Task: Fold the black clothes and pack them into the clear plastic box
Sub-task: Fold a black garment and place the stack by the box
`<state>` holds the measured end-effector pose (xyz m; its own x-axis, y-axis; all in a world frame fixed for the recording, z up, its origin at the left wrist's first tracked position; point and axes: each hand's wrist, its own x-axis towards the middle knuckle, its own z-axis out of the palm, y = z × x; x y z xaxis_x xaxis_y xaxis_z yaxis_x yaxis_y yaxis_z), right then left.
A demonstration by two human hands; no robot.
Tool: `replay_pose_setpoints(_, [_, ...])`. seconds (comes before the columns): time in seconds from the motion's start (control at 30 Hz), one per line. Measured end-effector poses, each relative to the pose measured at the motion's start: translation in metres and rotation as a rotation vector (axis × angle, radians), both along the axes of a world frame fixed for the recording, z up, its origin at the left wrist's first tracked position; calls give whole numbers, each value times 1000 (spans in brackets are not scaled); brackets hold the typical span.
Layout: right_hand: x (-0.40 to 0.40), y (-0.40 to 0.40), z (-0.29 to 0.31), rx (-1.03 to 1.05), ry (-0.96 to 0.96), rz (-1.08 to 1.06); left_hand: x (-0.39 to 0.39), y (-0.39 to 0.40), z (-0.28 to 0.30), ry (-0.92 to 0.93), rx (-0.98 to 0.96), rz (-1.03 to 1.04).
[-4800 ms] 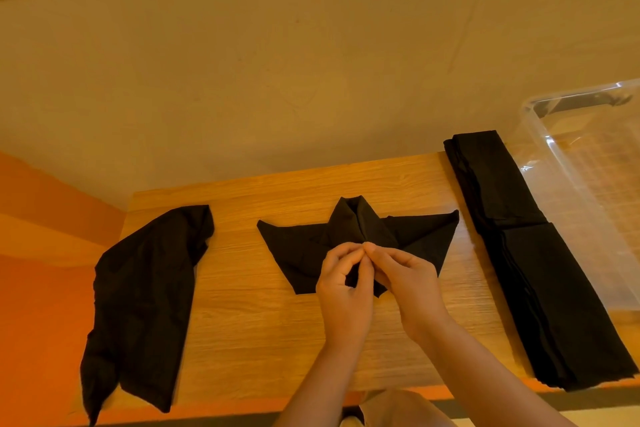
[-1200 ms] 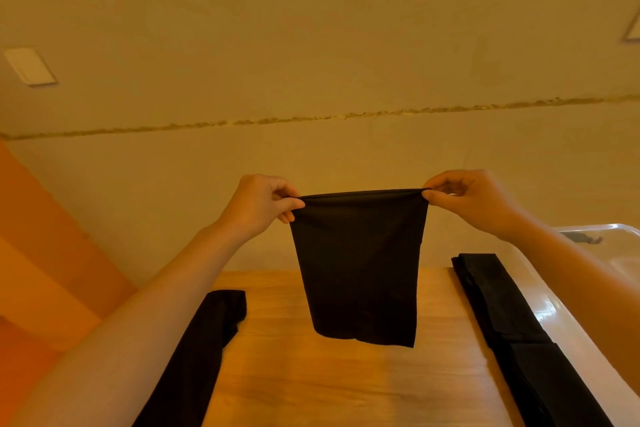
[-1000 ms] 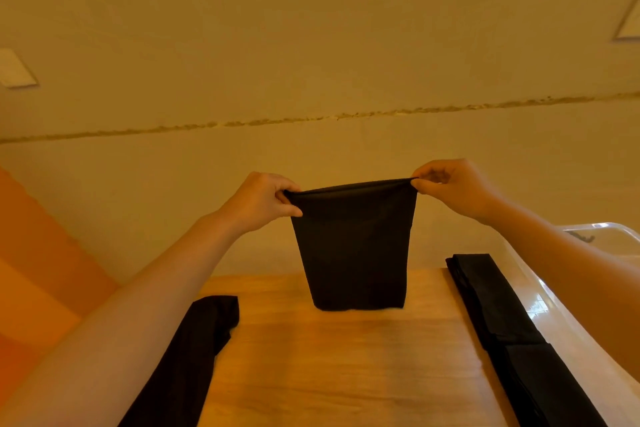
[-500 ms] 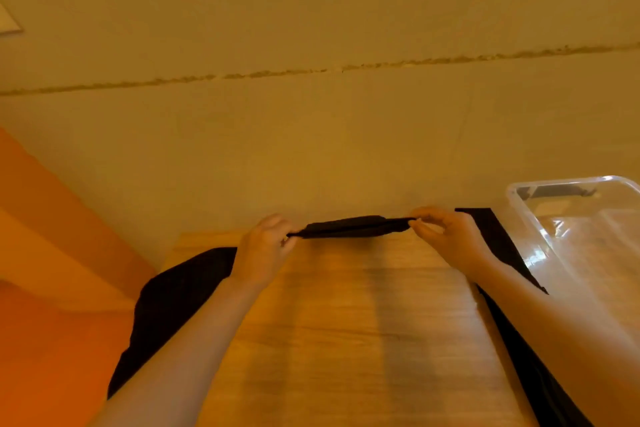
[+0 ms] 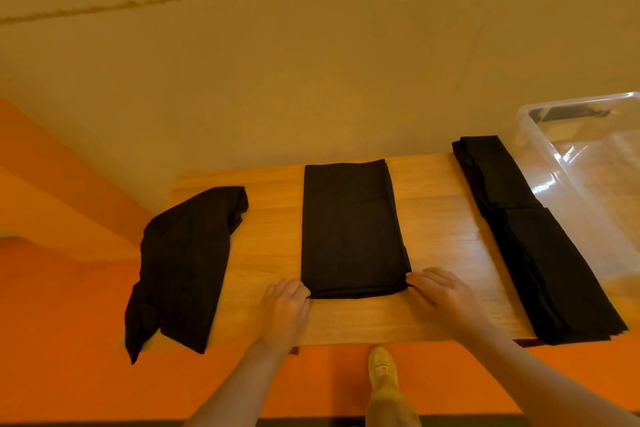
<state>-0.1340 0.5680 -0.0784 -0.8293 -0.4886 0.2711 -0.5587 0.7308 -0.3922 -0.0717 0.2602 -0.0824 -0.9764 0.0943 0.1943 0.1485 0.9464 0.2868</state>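
A: How are the fingers placed?

B: The fingers (image 5: 300, 288) of the left hand (image 5: 285, 308) are curled at the near left corner of the black cloth (image 5: 349, 229). The corner seems to be pinched by them, but the tips are hidden, so it cannot be told for sure. The fingers (image 5: 420, 282) of the right hand (image 5: 446, 298) are laid long and loose at the near right corner. That corner is touched, and a grip cannot be made out.

A: What should be done to get this step right?

B: It looks like the cloth is being laid flat for the next fold. Both near corners should be kept level, so the edge is kept straight. The cloth should be smoothed from the near edge out to the far edge. Then the near edge can be lifted over, and the corners should be matched.

A: How does the cloth look, and where is it?

B: It is seen as a long, flat, dark shape with neat sides. It is laid in the middle of the wooden table (image 5: 263, 253).

A: What else is seen?

B: A crumpled black piece (image 5: 187, 263) is left well apart on the left. A folded black stack (image 5: 533, 246) is set on the right, just beside the clear plastic box (image 5: 588, 204). No clothes are seen in the box.
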Motion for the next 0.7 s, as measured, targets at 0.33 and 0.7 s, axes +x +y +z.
replay_pose_setpoints(0.33, [27, -12, 6, -12, 16, 20, 23, 6, 3, 87, 125, -72])
replay_pose_setpoints(0.7, [-21, -90, -37, 264, -168, -136, -47, 48, -38, -184, -72, 79])
